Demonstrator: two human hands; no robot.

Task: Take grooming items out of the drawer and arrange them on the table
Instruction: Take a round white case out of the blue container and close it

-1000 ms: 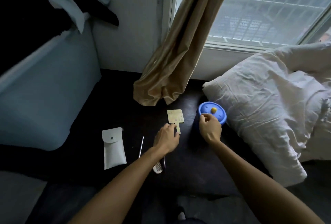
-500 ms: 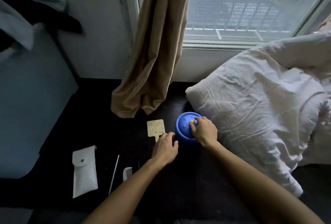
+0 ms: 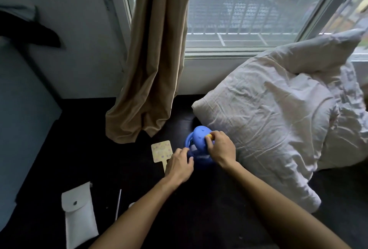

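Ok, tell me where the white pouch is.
In the head view the white pouch lies at lower left on the dark table, left of the thin metal stick.

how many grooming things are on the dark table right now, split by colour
blue: 1, the round container, its lid tipped up in the right hand, left hand at its base
white: 1, the snap pouch
cream: 1, the small paddle mirror
metal: 1, the thin rod
total: 4, plus a pale item mostly hidden behind the left forearm

My left forearm (image 3: 139, 207) hides most of the comb (image 3: 131, 205) — the white pouch (image 3: 79, 217) runs off the bottom edge, and my right hand (image 3: 221, 149) covers the blue container's (image 3: 199, 145) near side.
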